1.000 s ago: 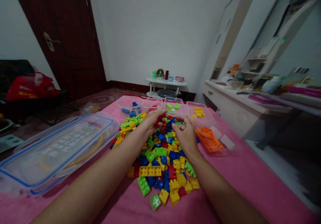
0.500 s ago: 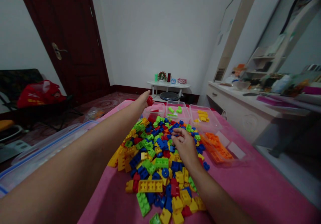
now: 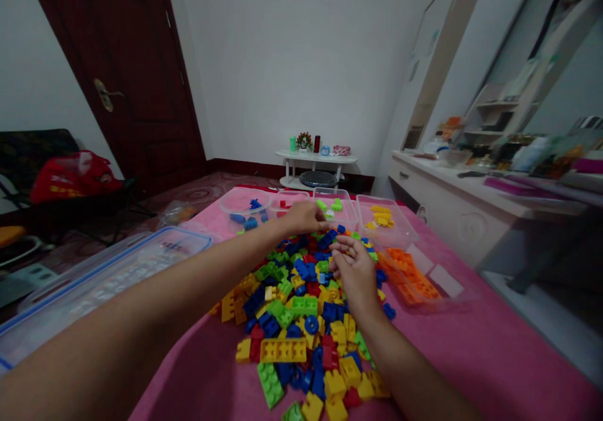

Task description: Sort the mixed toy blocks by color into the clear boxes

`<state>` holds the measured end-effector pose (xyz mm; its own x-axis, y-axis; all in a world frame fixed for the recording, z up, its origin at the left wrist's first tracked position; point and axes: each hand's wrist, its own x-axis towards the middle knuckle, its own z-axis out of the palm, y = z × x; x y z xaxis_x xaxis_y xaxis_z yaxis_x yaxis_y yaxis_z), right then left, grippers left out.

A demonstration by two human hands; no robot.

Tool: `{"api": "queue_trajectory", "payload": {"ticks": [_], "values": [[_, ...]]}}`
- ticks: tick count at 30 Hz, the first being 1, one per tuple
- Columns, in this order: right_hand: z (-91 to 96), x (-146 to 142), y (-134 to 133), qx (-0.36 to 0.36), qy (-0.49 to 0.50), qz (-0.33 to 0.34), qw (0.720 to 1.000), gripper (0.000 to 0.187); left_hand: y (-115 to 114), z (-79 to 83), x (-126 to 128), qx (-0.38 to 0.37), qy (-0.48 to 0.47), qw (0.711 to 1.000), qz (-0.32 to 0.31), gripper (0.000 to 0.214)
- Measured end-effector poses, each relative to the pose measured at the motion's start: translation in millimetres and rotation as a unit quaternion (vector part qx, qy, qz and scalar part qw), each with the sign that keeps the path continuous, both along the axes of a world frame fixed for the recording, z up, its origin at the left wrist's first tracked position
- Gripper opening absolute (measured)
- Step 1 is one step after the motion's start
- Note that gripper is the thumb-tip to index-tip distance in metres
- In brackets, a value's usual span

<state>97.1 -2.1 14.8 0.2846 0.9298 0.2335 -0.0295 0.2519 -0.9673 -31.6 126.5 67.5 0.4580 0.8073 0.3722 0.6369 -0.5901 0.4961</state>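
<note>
A heap of red, blue, green and yellow toy bricks point(image 3: 301, 308) lies on the pink cloth point(image 3: 471, 345). My left hand point(image 3: 304, 218) reaches over the heap's far edge, just in front of the clear box with green bricks point(image 3: 332, 206). Its fingers are pressed together, and what they hold is hidden. My right hand point(image 3: 353, 267) rests on the heap's right side. Those fingers curl in over blue and green bricks, and I cannot make out anything in them.
Behind the heap stand a round bowl with blue bricks point(image 3: 245, 204), a box with red bricks point(image 3: 285, 200) and a box with yellow bricks point(image 3: 381, 217). An orange-brick tray point(image 3: 409, 279) lies right. A large blue-rimmed clear box point(image 3: 94, 276) sits left. A white desk point(image 3: 452, 201) stands beside.
My left hand, raised with a red brick over the far boxes half a second ago, has dropped back to the heap's far edge without it. The right hand moved slightly forward.
</note>
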Motion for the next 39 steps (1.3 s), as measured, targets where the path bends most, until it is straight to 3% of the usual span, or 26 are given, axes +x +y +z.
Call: {"api": "queue_trajectory", "payload": {"ticks": [3,7,12,15,18,21,24,29,32,36,39], "values": [[0.3,1,1,0.01,0.021,-0.014,1.0,0.031,-25,-15.2,12,0.053,0.075,0.996,-0.009,0.032],[-0.3,1,0,0.013,0.019,-0.008,1.0,0.031,-37,-24.7,15,0.086,0.125,0.988,-0.016,0.028],[1.0,1,-1,0.012,0.006,0.001,1.0,0.03,-41,-8.1,-1,0.102,0.123,0.987,-0.021,0.02],[2.9,1,-2,0.013,0.0,0.001,1.0,0.03,-49,12.0,-19,0.05,0.112,0.991,-0.051,0.014],[3.2,1,-2,0.02,-0.001,0.002,1.0,0.03,-59,27.6,-41,-0.072,0.134,0.978,-0.142,0.011],[2.0,1,-2,0.022,-0.001,-0.001,1.0,0.031,-70,31.2,-59,-0.157,0.162,0.946,-0.231,0.017],[0.8,1,-1,0.022,0.0,-0.003,1.0,0.031,-83,26.4,-68,-0.145,0.196,0.934,-0.261,0.025],[1.6,1,-1,0.024,0.003,0.0,1.0,0.031,-107,20.6,-63,-0.001,0.209,0.953,-0.218,0.025],[2.5,1,-2,0.02,-0.002,-0.001,1.0,0.031,-109,23.6,-63,-0.023,0.189,0.964,-0.186,0.017],[1.9,1,-3,0.015,-0.009,0.0,1.0,0.029,-79,35.5,-81,-0.12,0.109,0.977,-0.137,0.018],[1.0,1,-3,0.014,-0.015,0.003,1.0,0.027,-38,46.5,-109,-0.094,0.048,0.994,-0.022,0.018]]}}
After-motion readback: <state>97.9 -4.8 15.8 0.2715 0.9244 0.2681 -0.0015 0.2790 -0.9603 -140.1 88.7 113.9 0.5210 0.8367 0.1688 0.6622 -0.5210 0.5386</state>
